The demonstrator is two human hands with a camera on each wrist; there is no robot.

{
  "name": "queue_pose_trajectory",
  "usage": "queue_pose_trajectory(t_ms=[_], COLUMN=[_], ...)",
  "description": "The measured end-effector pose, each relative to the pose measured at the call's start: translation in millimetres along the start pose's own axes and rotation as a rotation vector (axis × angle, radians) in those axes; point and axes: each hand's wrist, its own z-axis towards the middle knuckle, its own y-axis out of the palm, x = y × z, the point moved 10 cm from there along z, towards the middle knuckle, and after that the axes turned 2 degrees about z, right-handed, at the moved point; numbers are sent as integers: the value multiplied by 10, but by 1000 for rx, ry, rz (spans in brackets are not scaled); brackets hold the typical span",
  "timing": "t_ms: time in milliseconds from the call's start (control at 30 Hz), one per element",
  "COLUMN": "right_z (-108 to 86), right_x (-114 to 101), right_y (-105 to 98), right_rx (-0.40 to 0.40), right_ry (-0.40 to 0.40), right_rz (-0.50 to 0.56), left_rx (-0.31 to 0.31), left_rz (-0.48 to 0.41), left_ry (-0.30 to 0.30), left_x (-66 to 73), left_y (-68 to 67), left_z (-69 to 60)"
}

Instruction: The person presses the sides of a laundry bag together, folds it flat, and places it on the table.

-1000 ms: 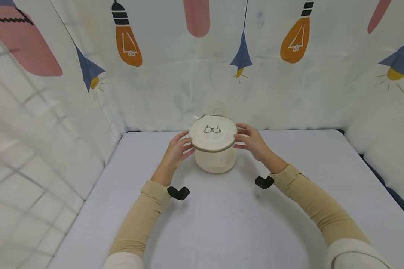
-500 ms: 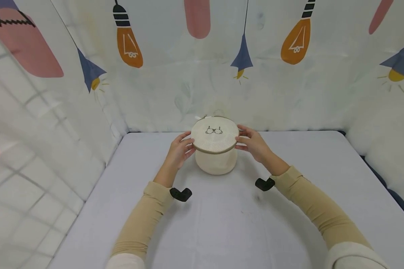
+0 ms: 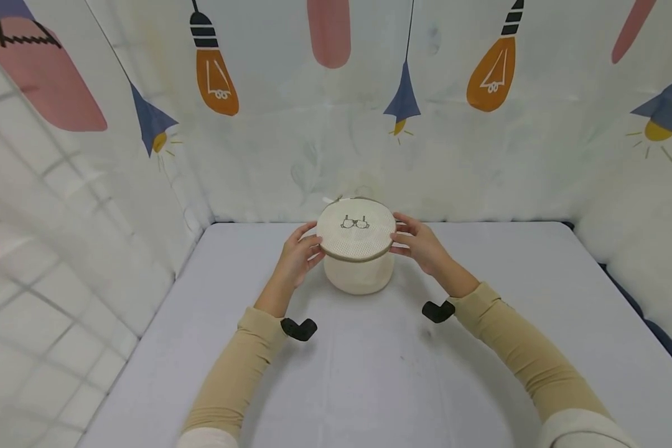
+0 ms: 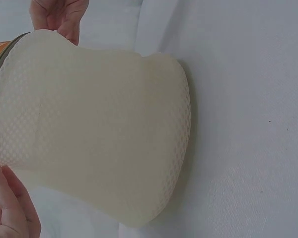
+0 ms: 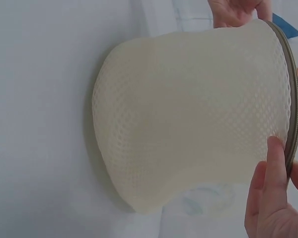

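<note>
A cream mesh laundry bag [image 3: 358, 277], round and drum-shaped, stands upright at the back middle of the table. Its flat top bears a small black line drawing that looks like glasses. A zip [image 5: 294, 99] runs around the top rim, brownish in the right wrist view. My left hand [image 3: 298, 254] pinches this rim from the left side, thumb near the top edge. On the opposite side my right hand [image 3: 422, 244] grips the rim between thumb and fingers. In both wrist views the mesh sides curve inward at the middle, and the base rests on the white surface.
A white cloth covers the table [image 3: 364, 373]. Behind it hangs a pale curtain [image 3: 257, 155] printed with lamps and bulbs, close to the bag. Further pale fabric closes off the left and right sides. Black camera mounts [image 3: 298, 330] stick out at both wrists.
The head view has shifted slightly, so everything sits a little lower in it. Both hands keep hold of the bag's rim, with hardly any movement.
</note>
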Motion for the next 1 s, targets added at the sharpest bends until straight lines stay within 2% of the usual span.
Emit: queue_pose_trajectory(t_ms=[567,733,1000], right_z=[42,52,80], right_x=[77,119,224], right_y=[-17,-37,-72], right_rx=[-28,-40,-37], right_ry=[26,24,63], right_rz=[58,29,46], left_rx=[-17,-25,-15], left_rz=[8,9,16], left_ry=[5,2,-5], left_x=[-11,-55,-131], left_y=[0,-5,5], left_z=[9,29,24])
